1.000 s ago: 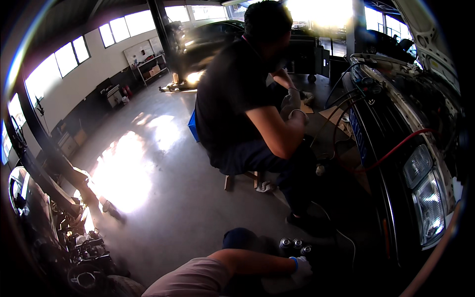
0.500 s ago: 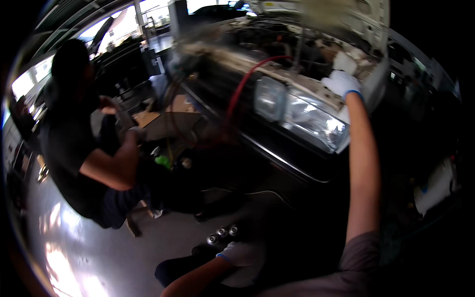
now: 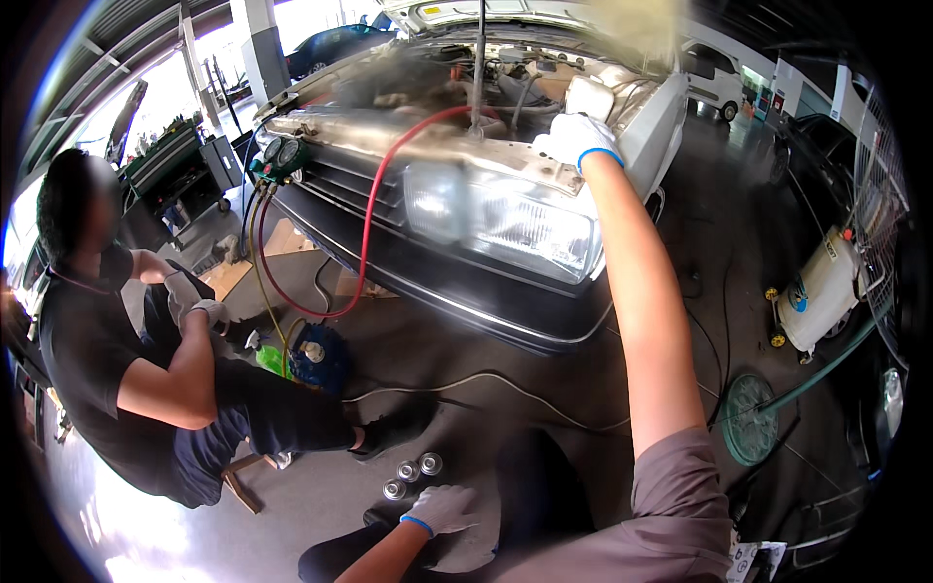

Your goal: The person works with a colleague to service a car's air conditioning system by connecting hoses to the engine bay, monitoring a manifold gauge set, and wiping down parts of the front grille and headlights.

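Observation:
My right hand [image 3: 575, 139], in a white glove with a blue cuff, lies on the rusty front panel [image 3: 505, 154] of a car with its hood up, above the headlight [image 3: 535, 233]. Its fingers look loosely spread, though partly hidden. Low in the view, my left hand [image 3: 442, 509], gloved alike, holds nothing; its fingers stretch out beside my bent knee. Three small silver-topped cans [image 3: 409, 470] stand on the floor just beyond it. A gauge set [image 3: 282, 155] hangs at the car's front, with a red hose [image 3: 374, 199] running into the engine bay.
At left a person [image 3: 107, 350] in dark clothes sits low, gloved hands together. Near that person are a blue machine [image 3: 323, 358] and a green bottle [image 3: 273, 360]. A pale cable [image 3: 496, 377] crosses the floor. Rightward stand a green round base [image 3: 749, 418] and a white wheeled tank [image 3: 821, 291].
The view has swung to the right and become brighter and sharper. My right hand stays on the car's front panel, and my left hand remains low near the cans.

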